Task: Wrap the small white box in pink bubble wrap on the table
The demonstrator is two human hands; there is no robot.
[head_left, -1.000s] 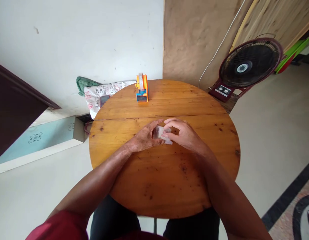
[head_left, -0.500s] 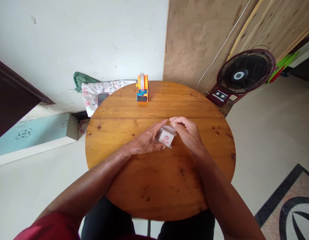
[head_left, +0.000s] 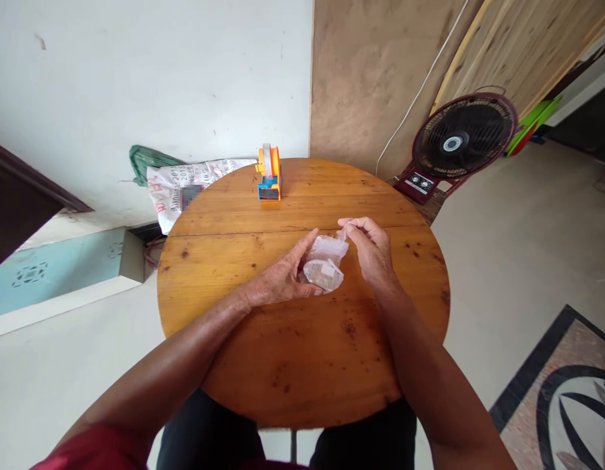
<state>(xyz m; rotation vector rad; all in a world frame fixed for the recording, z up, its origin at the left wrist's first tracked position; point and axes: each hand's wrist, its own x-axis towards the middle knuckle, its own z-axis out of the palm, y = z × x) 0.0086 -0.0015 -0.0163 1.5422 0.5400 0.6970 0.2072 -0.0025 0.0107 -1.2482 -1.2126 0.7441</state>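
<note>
My left hand (head_left: 288,269) grips a small box-like item (head_left: 324,275) in cloudy see-through plastic, with the thumb on the near side and the fingers on the far side. A light patch shows through the covering. Beyond it, a loose flap of the plastic wrap (head_left: 329,247) stands out, crinkled like bubble wrap. At its upper right corner, my right hand (head_left: 373,248) pinches the wrap between thumb and fingertips. Both hands are over the middle of the round wooden table (head_left: 282,339).
An orange and blue tape dispenser (head_left: 269,176) stands near the table's far edge. Behind the table on the left lie a printed white sack (head_left: 170,189) and a green bag (head_left: 153,160). A dark red fan (head_left: 461,140) stands beyond the right edge.
The wrap has been pulled up and away from the item, and the red-printed white face has gone from sight. My right hand has risen slightly. The whole view has shifted a little.
</note>
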